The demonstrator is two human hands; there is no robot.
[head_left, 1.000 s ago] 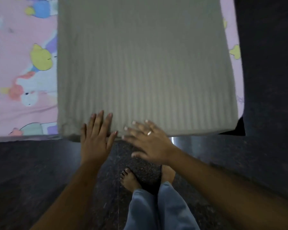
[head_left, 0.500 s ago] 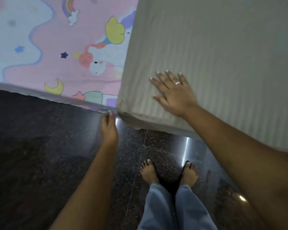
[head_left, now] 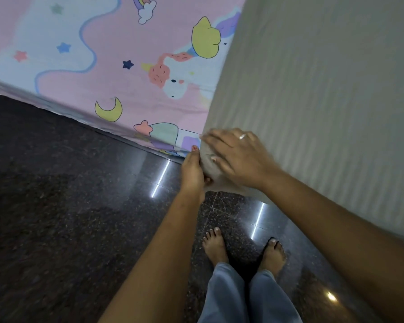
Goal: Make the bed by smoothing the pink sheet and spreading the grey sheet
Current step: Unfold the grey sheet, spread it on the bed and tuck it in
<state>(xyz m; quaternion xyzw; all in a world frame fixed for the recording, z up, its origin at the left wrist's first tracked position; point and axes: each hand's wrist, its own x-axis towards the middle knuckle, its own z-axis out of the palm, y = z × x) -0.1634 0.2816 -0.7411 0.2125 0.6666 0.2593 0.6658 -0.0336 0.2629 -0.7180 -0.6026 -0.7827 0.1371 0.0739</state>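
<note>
The grey striped sheet lies folded over the right part of the bed, on top of the pink cartoon-print sheet that covers the left part. My left hand pinches the grey sheet's near left corner at the bed's edge, thumb up. My right hand, with a ring on it, rests fingers spread on that same corner, its fingertips curling over the fold. The corner bulges slightly between both hands.
Dark polished stone floor runs along the bed's near edge, with light reflections on it. My bare feet and blue trouser legs stand close to the bed below the hands.
My right hand slid left and down from the sheet's top onto its near left corner. My left hand rose a little and took hold of that corner. The view moved closer.
</note>
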